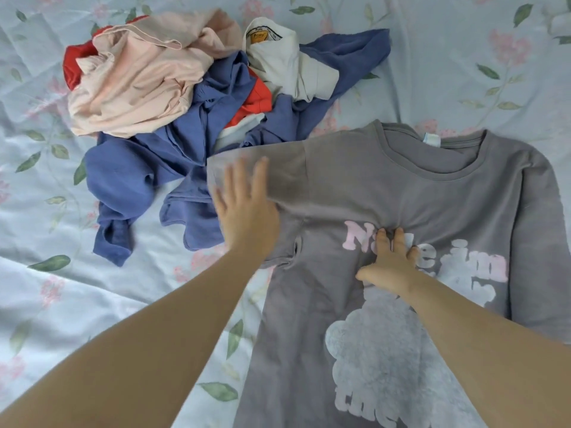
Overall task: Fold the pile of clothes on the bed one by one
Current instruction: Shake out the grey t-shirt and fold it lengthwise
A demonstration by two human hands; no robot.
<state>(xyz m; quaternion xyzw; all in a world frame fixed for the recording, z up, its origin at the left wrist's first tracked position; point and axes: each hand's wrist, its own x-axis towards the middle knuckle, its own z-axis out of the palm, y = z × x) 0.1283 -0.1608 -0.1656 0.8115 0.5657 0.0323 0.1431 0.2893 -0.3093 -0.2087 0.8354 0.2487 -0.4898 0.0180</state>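
Note:
A grey T-shirt (448,196) with pink and white lettering lies front-up on the bed, its collar toward the far side. My left hand (247,208) lies flat with spread fingers on the shirt's left sleeve, which is blurred. My right hand (389,261) presses flat on the chest print, and the cloth bunches at its fingertips. A pile of clothes (185,97) sits at the upper left, touching the grey sleeve.
The pile holds a pale pink garment (136,78), a blue one (129,177), a red one (256,100) and a white one (284,63). The bed sheet (463,57) is light blue with pink flowers and green leaves.

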